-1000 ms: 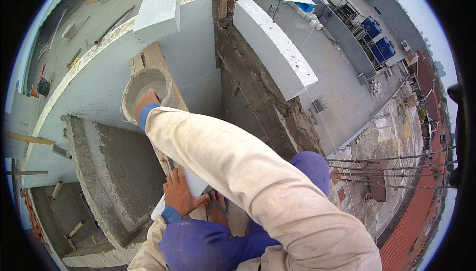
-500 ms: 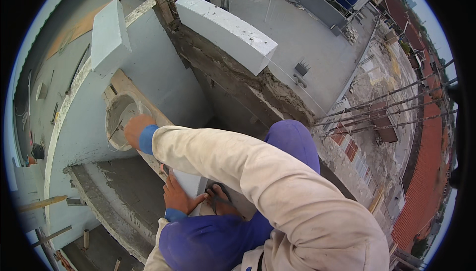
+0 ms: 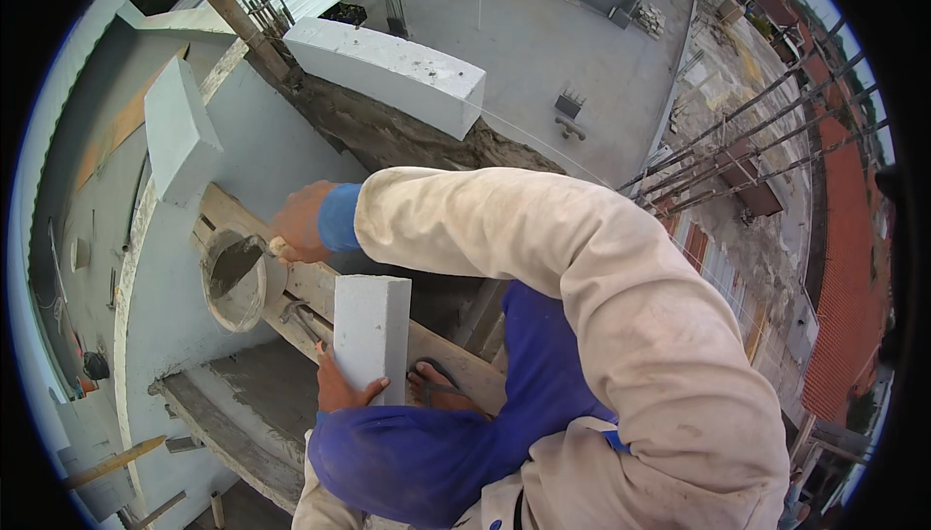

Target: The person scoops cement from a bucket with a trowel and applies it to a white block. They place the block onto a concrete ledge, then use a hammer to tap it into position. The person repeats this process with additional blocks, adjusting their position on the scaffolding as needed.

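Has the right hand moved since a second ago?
Yes: the right hand, then inside the bucket, is now out, to its upper right in view.

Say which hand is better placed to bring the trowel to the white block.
Probably the right: the right hand grips the trowel, whose blade is over the bucket. The left hand is against the white block, so it seems better placed to steady that.

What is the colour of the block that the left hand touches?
The block is plain white, its shaded side greyer; the head view shows it best.
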A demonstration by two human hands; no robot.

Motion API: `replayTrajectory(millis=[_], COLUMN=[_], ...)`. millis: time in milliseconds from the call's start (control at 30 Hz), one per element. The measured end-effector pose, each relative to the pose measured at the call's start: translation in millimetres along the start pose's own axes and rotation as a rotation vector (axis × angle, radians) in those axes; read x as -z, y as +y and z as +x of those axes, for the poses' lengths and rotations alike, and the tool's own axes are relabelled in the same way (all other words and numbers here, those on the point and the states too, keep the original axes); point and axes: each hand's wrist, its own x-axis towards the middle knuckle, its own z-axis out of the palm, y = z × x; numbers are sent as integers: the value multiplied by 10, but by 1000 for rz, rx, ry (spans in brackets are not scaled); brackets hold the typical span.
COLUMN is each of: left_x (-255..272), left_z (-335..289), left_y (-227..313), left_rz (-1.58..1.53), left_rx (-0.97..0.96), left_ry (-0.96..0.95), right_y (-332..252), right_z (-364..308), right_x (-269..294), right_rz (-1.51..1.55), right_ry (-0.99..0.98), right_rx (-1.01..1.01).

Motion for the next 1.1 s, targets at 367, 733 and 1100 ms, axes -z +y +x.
replayTrajectory(millis=[367,733,1100], left_x=[55,-127,218], left_z=[709,1215,1593], left_y=[351,934,595], left_rz=[-98,232,53], left_rx=[-222,-291,-554], left_ry=[-139,102,404], right_y=[573,-2752,-1755], right_z=[-4629,-5828,-6292], right_x=[-1351,-3651,-4246], right_rz=[388,110,127], right_ry=[540,918,422], right_rx=[-1000,-2700,-2672])
